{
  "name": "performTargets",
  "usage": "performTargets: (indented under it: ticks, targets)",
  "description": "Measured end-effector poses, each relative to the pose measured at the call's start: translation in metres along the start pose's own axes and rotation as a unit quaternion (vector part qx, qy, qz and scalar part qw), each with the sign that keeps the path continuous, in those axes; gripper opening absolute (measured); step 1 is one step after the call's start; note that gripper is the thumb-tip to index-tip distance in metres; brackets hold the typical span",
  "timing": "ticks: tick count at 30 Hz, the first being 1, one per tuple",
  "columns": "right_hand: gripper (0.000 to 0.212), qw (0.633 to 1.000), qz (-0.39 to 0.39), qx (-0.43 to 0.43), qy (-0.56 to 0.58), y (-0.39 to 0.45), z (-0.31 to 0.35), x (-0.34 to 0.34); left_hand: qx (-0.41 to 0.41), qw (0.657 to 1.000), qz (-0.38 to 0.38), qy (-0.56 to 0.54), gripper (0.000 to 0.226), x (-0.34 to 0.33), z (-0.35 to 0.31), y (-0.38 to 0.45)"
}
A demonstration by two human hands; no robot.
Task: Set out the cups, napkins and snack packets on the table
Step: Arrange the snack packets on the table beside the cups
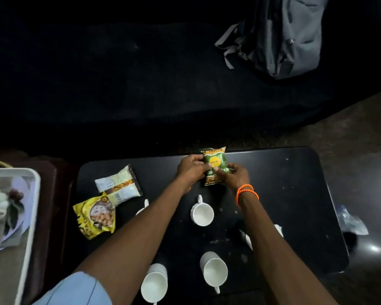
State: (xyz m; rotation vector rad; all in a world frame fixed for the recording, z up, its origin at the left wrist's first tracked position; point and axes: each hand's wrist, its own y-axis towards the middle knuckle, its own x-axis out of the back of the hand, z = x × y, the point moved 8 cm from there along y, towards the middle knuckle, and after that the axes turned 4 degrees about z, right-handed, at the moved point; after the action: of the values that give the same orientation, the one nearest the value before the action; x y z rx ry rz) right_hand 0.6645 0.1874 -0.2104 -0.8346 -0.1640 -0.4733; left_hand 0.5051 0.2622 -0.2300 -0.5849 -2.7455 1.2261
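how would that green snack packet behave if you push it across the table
The green snack packet looks like thin, glossy film, so it would probably slide easily and crumple rather than stay stiff. It seems puffy and light, and is unlikely to roll.

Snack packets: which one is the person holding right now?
The green packet, gripped by both the left hand and right hand at the table's far edge. The yellow packet and white packet lie untouched.

We see two bare forearms ending in bare hands, the left hand [190, 170] and the right hand [235, 176]. Around the right wrist sit two thin orange bands [246, 193], looped close together. A light blue short sleeve [75, 290] covers the left upper arm.
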Motion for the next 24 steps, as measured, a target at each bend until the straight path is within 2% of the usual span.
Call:
performTargets:
  ticks: [2,5,11,18,24]
  targets:
    - [0.064,0.996,-0.015,-0.007,-0.085,0.003,-0.006,0.011,-0.009,0.998,-0.030,0.050,0.054,-0.005,0.004,0.005]
    - [0.074,0.985,-0.053,0.048,-0.156,0.002,0.000,0.024,-0.036,0.992,-0.056,0.111,0.058,-0.011,0.007,0.011]
    - [0.065,0.971,-0.027,0.131,-0.200,-0.003,0.009,0.019,-0.072,0.982,-0.031,0.173,0.071,-0.030,0.007,0.012]
    - [0.065,0.967,-0.043,0.124,-0.220,0.000,0.012,0.034,-0.091,0.970,-0.037,0.222,0.071,-0.044,0.004,0.013]
    - [0.066,0.963,-0.032,0.117,-0.242,0.001,0.016,0.033,-0.083,0.974,-0.037,0.206,0.072,-0.045,0.008,0.015]
